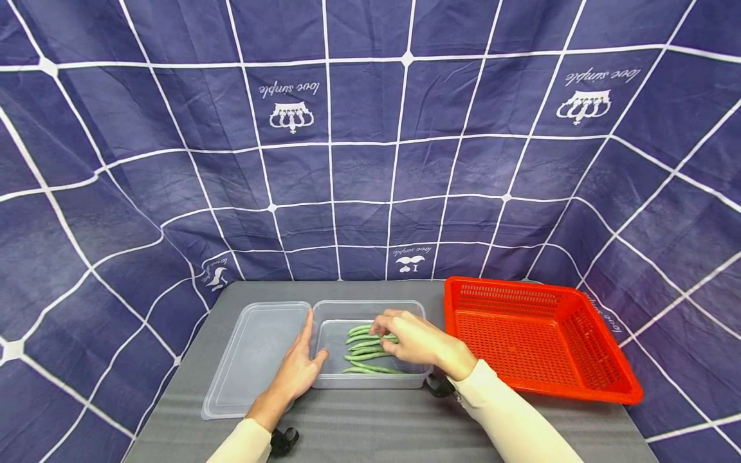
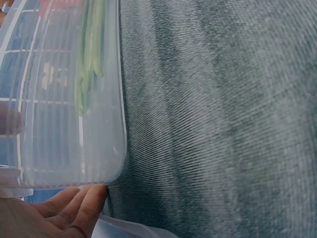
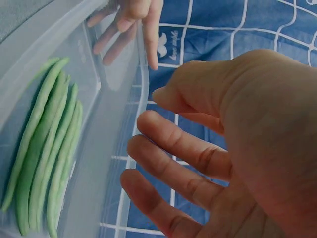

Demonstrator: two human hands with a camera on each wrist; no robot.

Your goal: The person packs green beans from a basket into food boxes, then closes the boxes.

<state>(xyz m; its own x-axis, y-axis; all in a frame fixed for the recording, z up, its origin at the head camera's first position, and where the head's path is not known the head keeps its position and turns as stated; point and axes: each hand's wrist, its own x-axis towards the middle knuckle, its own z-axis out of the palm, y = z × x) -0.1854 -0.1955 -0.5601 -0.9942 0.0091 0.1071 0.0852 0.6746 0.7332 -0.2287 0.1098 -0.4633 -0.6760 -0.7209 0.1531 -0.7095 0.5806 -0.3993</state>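
Several green beans (image 1: 366, 350) lie side by side in a clear plastic container (image 1: 370, 382), toward its right half. My left hand (image 1: 298, 366) holds the container's left wall, thumb on the inner side and fingers along the outside. Through the plastic in the left wrist view the thumb shows faintly, with the fingers (image 2: 91, 206) against the end wall. Above the beans hovers my right hand (image 1: 411, 337), its fingers loosely bent. In the right wrist view nothing lies between the thumb and fingers (image 3: 168, 134), and the beans (image 3: 44, 148) rest on the container floor.
A translucent flat lid (image 1: 255, 360) lies left of the container, partly behind the left hand. To the right stands a red perforated plastic basket (image 1: 602, 379). Grey cloth (image 1: 359, 427) covers the table, and a blue gridded curtain (image 1: 359, 173) hangs behind and at both sides.
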